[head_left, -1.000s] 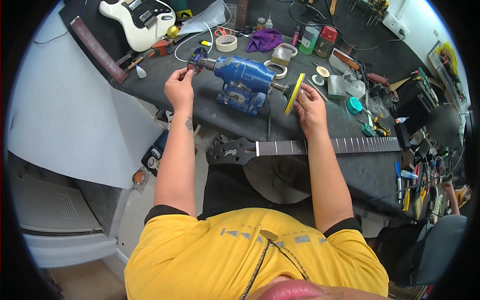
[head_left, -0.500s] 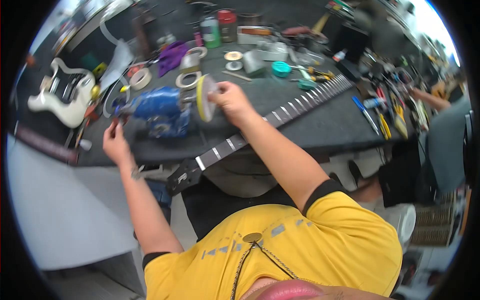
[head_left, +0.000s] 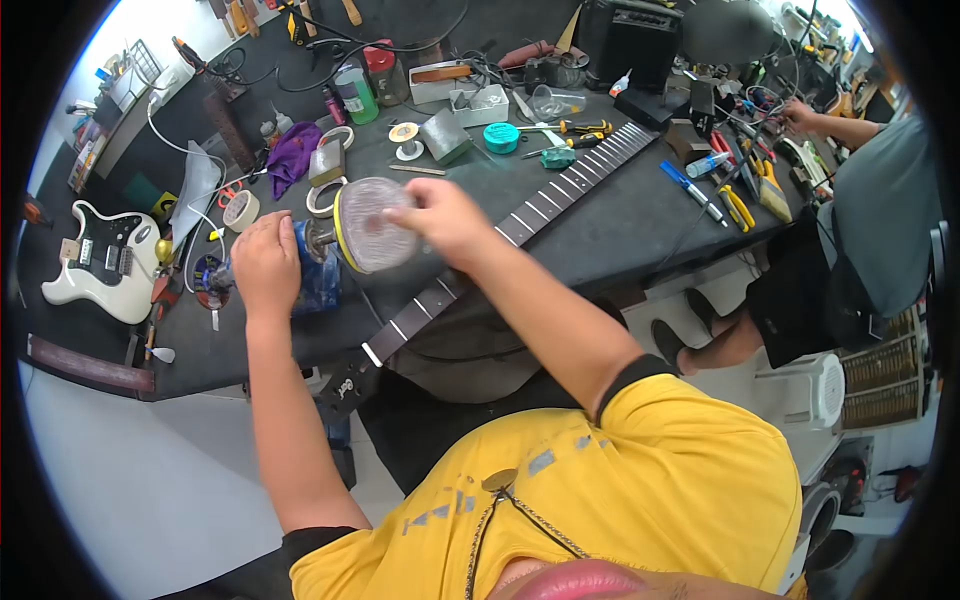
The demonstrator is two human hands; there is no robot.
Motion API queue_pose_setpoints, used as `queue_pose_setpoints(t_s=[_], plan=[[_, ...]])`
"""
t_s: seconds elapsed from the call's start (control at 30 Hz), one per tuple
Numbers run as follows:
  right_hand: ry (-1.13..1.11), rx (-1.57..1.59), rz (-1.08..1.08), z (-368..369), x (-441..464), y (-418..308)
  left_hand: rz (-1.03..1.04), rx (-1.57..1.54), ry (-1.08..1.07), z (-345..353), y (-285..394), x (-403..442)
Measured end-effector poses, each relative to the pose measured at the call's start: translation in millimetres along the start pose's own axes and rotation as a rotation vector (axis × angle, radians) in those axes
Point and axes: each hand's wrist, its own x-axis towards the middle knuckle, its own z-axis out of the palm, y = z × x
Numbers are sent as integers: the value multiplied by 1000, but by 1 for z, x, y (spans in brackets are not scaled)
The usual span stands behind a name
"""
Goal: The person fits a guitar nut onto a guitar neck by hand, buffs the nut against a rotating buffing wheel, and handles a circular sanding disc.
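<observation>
A blue bench motor [head_left: 318, 285] stands on the black bench, carrying a round buffing wheel [head_left: 375, 240] with a yellow edge at its right end. My left hand [head_left: 267, 262] lies over the motor's body, fingers closed round its top and hiding much of it. At the wheel's pale face is my right hand [head_left: 445, 225], its fingers bent against it; the fingertips show only partly. Just below, a dark guitar neck [head_left: 520, 222] with bright frets lies slantwise, its black headstock [head_left: 348, 388] reaching past the bench's front edge.
A white guitar body [head_left: 105, 262] lies at the left. Tape rolls [head_left: 241, 211], a purple cloth [head_left: 291, 160] and bottles [head_left: 356, 95] stand behind the motor. Pliers [head_left: 737, 207] and a blue marker [head_left: 690, 192] lie right. Another person's arm [head_left: 850, 128] reaches over the bench there.
My left hand has moved from the motor's left end up onto its body. The wheel has swung to show more of its face, with my right hand still at it. The view has shifted.
</observation>
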Motion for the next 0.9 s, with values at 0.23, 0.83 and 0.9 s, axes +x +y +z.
queue_pose_setpoints(t_s=[0.23, 0.83, 0.9], plan=[[316, 517, -615, -177, -99, -123, 6, 27, 53, 2, 4, -3], [778, -130, 23, -251, -157, -6, -8, -52, 62, 4, 1, -1], [737, -87, 35, -243, -160, -5, 17, -53, 50, 6, -2, -1]])
